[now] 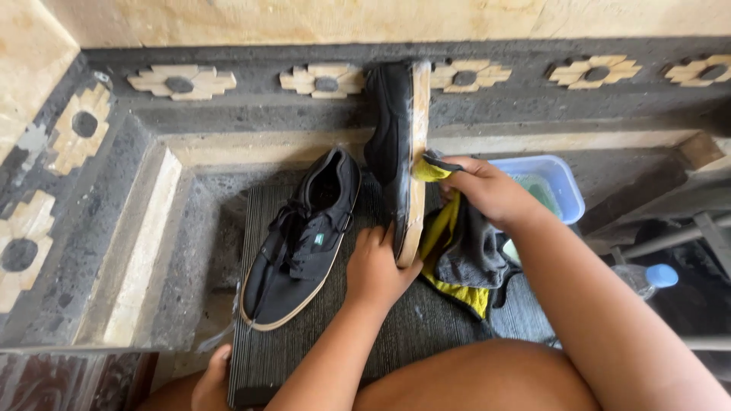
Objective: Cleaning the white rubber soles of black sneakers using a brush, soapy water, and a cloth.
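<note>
- The black shoe [397, 144] stands on its side, with the tan rubber sole turned to the right. The left hand [377, 270] holds its near end, and the sole looks wet with foam.
- The yellow and grey cloth [457, 243] is in the right hand [487, 190]. Its yellow corner presses on the sole edge, and the rest hangs under this hand.

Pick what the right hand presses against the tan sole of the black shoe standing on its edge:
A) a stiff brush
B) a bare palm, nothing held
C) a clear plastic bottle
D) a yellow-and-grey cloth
D. The right hand bunches a yellow-and-grey cloth against the tan sole of the black canvas shoe standing on its edge, while the left hand steadies that shoe near its lower end.
</note>
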